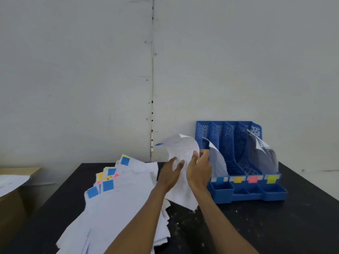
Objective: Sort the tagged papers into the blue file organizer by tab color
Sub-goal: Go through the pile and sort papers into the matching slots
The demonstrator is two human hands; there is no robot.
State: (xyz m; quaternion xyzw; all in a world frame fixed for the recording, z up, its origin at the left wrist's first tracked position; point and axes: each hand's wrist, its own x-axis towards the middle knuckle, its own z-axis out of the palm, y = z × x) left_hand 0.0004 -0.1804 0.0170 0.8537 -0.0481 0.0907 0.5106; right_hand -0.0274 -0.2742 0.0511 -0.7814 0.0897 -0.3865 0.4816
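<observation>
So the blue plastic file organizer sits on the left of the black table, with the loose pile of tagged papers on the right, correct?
Not quite: the head view shows them swapped. The blue plastic file organizer sits on the right of the black table, and the loose pile of tagged papers lies on the left.

A: Background, upper two thirds of the frame: a pale grey-white wall (73,70), matt, evenly lit, no hard shadows.

B: Any joints?

A: One vertical seam (152,79) just left of centre, running from the top edge down to the table; small dark screw marks sit along and beside it.

B: Furniture?

A: A black table (293,226) fills the lower frame, its far edge against the wall. The top is scuffed, with pale specks at lower centre. At the left edge, a light brown surface (20,170) stands lower, apart from the table.

B: Floor, windows?

A: Cannot tell.
</observation>
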